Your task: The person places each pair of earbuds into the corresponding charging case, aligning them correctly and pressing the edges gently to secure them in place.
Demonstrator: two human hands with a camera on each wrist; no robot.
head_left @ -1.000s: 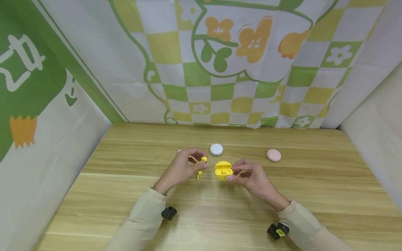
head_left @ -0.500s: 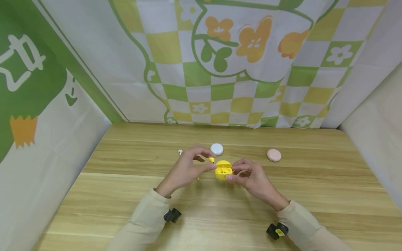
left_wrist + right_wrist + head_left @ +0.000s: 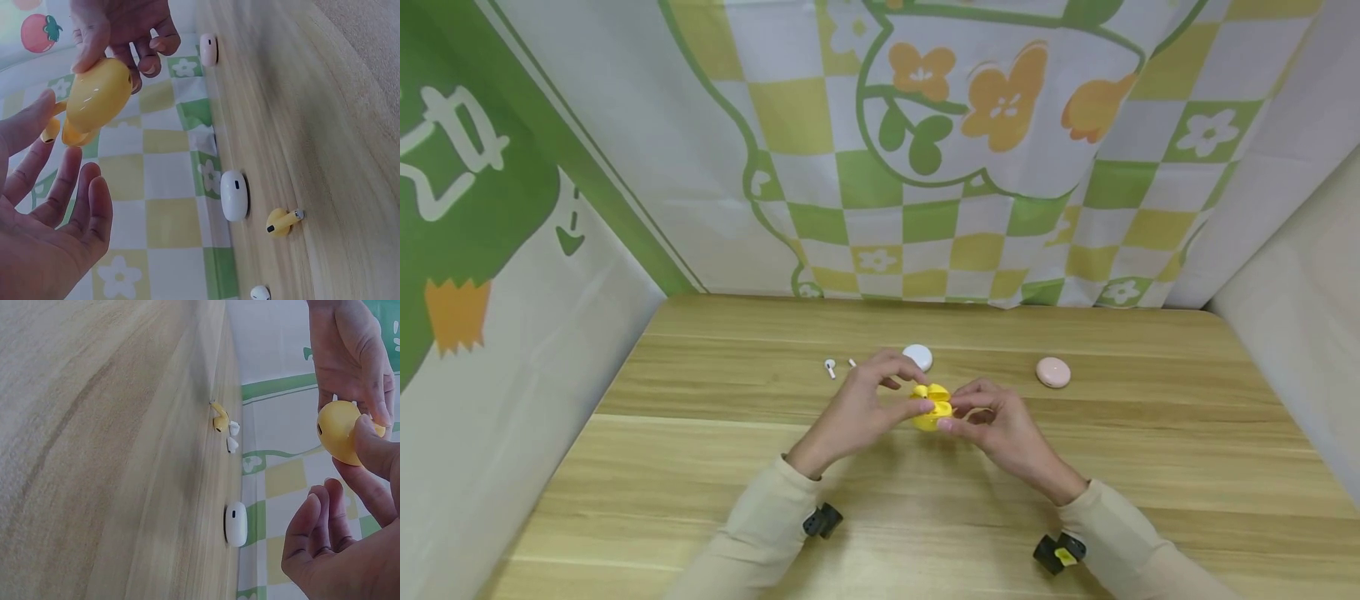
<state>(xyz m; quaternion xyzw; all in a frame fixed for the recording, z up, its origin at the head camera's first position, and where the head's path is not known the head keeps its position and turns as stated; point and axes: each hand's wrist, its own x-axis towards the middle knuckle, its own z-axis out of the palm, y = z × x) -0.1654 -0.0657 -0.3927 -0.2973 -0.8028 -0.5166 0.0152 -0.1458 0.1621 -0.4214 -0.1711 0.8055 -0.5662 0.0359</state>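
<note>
My right hand (image 3: 1006, 423) holds a yellow earbud case (image 3: 931, 421) above the table, its lid raised. Between the thumb and a finger of my left hand (image 3: 867, 410) is a yellow earbud (image 3: 51, 130), right at the mouth of the case. How far the earbud sits inside cannot be told, since fingers cover part of the opening. A second yellow earbud (image 3: 282, 222) lies on the table, visible in both wrist views; in the head view the left hand hides it.
A white earbud case (image 3: 917, 357) lies just beyond the hands, and a pink case (image 3: 1053, 372) farther right. Two white earbuds, one of them a white earbud (image 3: 830, 368) with its stem toward me, lie left of the white case. A patterned cloth (image 3: 910, 225) hangs behind the table (image 3: 700, 483).
My left hand has moved right, bringing the yellow earbud from beside the case to its opening. The white earbuds have come into view behind it. My right hand and the case have barely moved.
</note>
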